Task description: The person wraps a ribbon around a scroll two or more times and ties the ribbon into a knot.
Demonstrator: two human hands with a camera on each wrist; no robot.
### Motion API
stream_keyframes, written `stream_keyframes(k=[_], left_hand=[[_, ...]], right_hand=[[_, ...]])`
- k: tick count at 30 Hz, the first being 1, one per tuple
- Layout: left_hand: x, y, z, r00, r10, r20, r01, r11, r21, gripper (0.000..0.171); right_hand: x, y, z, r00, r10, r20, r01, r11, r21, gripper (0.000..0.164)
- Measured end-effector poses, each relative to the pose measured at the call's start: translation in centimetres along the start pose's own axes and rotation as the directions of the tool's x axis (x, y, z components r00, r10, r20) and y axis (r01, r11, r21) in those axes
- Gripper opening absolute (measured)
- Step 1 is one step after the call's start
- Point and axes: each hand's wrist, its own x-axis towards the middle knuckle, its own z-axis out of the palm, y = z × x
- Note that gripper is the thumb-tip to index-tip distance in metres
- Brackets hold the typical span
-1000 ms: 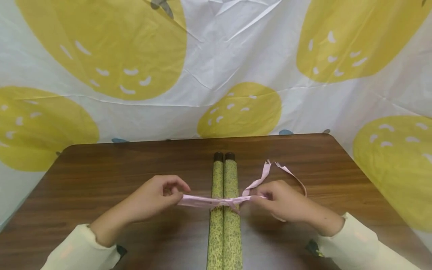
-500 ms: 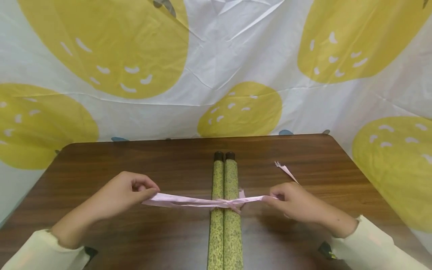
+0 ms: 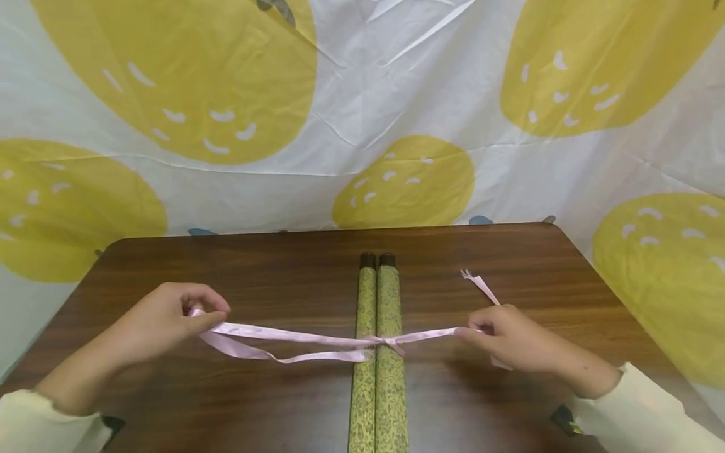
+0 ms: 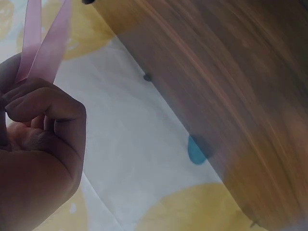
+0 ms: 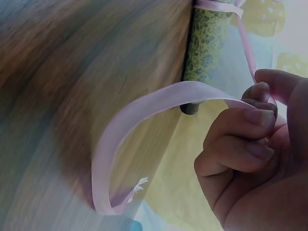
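The pale cloth (image 3: 362,82), printed with large yellow shapes, hangs behind and beside the work. The dark wooden table (image 3: 272,402) carries two patterned green rolls (image 3: 391,402), laid side by side and pointing away from the person; they show no clear shift over the last second. A pale sleeve (image 3: 651,409) covers each forearm.

The left hand (image 3: 164,318) has moved from near the rolls to well out on the left, thumb and fingers pinching the pink ribbon (image 3: 294,335). The right hand (image 3: 515,340) has moved outward by less, pinching the ribbon on the other side.

The ribbon lies across the rolls and runs to both hands. From the left hand an upper strand stretches to the crossing, while a lower strand sags and reaches the left roll. Of two frayed ends visible beyond the right hand a second ago, one is gone; a tail has apparently been drawn leftward, suggesting a looser tie. The crossing (image 3: 391,342), above the right roll, appears the chief hindrance to free movement of the ribbon; whether it is firmly knotted cannot be told. One frayed tip (image 3: 466,274) stands beyond the right hand.
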Motion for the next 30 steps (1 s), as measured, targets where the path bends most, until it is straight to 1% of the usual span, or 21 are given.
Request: stream_keyframes(k=[4, 9, 15, 18, 24, 27, 30], left_hand=[[-0.4, -0.6, -0.6, 1.000, -0.019, -0.007, 0.019, 1.000, 0.010, 0.014], [-0.7, -1.3, -1.1, 0.999, -0.033, -0.013, 0.033, 0.999, 0.022, 0.015], [-0.9, -1.8, -0.6, 0.999, -0.039, -0.015, 0.040, 0.999, 0.014, 0.013], [-0.9, -2.0, -0.3, 0.999, -0.051, -0.016, 0.051, 0.999, 0.018, 0.013], [-0.8, -2.5, 0.0, 0.998, -0.059, -0.032, 0.060, 0.997, 0.039, 0.012], [-0.7, -2.5, 0.1, 0.998, -0.058, -0.032, 0.060, 0.997, 0.050, 0.011], [-0.7, -2.5, 0.3, 0.998, -0.057, -0.011, 0.057, 0.997, 0.045, 0.011]], right_hand=[[-0.2, 0.2, -0.3, 1.000, 0.004, 0.002, -0.004, 1.000, -0.018, 0.044], [-0.3, 0.0, -0.6, 1.000, 0.004, 0.023, -0.004, 1.000, 0.012, 0.044], [-0.6, 0.2, -0.6, 0.999, -0.002, 0.044, 0.000, 0.999, 0.038, 0.042], [-0.9, 0.6, -0.6, 0.998, 0.008, 0.061, -0.011, 0.999, 0.053, 0.042], [-1.4, 1.2, -0.7, 0.996, 0.028, 0.085, -0.032, 0.999, 0.044, 0.043], [-1.4, 1.6, -0.6, 0.996, 0.014, 0.090, -0.017, 0.999, 0.037, 0.043], [-1.5, 1.9, -0.5, 0.996, -0.007, 0.093, 0.004, 0.999, 0.032, 0.042]])
